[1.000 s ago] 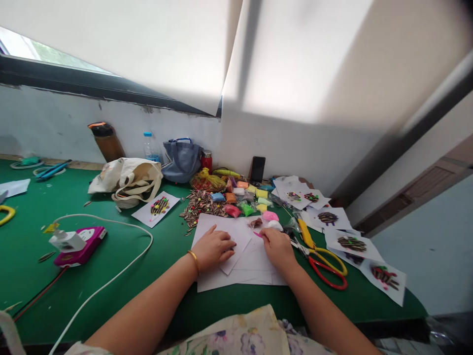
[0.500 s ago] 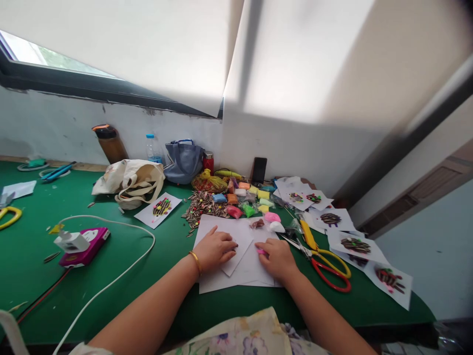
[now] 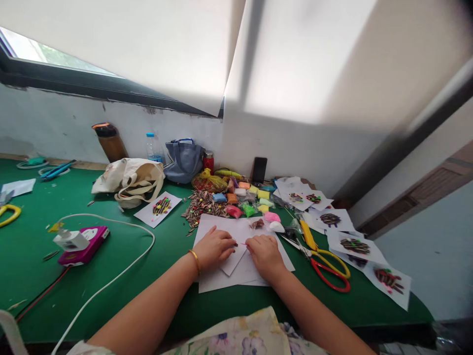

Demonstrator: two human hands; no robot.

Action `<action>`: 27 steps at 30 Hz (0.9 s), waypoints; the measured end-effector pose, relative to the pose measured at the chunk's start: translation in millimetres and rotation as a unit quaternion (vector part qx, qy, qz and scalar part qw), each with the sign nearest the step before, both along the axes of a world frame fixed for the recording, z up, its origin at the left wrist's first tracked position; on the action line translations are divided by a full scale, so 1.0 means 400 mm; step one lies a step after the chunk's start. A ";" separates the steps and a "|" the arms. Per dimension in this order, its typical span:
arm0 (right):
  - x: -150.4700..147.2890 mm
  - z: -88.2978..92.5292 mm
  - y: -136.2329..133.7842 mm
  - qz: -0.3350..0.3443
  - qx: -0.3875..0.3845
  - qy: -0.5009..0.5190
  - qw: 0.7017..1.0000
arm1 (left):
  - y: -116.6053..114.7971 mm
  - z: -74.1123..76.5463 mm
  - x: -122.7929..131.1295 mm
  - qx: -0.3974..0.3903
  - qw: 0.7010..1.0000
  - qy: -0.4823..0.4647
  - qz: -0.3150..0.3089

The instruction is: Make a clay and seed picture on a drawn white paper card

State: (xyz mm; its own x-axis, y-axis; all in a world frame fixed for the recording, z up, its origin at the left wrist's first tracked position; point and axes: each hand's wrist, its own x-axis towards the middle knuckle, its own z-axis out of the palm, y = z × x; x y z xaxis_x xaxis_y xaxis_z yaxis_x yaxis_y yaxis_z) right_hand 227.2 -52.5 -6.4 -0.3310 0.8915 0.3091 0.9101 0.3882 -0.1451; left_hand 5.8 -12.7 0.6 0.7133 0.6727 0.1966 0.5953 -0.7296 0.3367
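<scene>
My left hand (image 3: 216, 250), a gold bangle at its wrist, lies with fingers stretched over a small white paper (image 3: 233, 264). A small dark bit shows at its fingertips; I cannot make out what it is. Beneath are larger white sheets (image 3: 212, 282). My right hand (image 3: 265, 254) is closed over the papers' right part, close to the left fingertips. A thin bit of pink clay (image 3: 243, 243) shows at its pinched fingers. Just beyond the hands are brown clay in a clear wrapper (image 3: 256, 224), a pink clay lump (image 3: 272, 217) and a white one (image 3: 277, 227).
Sunflower seeds (image 3: 201, 209) are heaped behind the papers, beside several bagged clay packs (image 3: 233, 211). Red-and-yellow-handled scissors (image 3: 330, 271) and a yellow cutter (image 3: 308, 234) lie right. Seed pictures (image 3: 391, 278) line the right edge. A white cable (image 3: 121, 268) crosses the left side.
My right hand has moved left and slightly up across the paper, nearer my left hand, with the pink clay at its fingers. The left hand has barely moved.
</scene>
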 end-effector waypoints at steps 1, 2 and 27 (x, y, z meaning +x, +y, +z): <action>-0.005 0.002 0.002 0.009 0.010 -0.005 1.000 | -0.001 -0.001 0.000 0.003 1.000 0.004 0.002; -0.009 0.003 0.004 0.015 0.019 -0.009 1.000 | -0.002 -0.002 0.001 0.007 1.000 0.009 0.005; -0.024 -0.025 0.021 0.028 0.095 -0.013 0.995 | -0.007 -0.003 0.011 0.029 0.998 0.053 0.026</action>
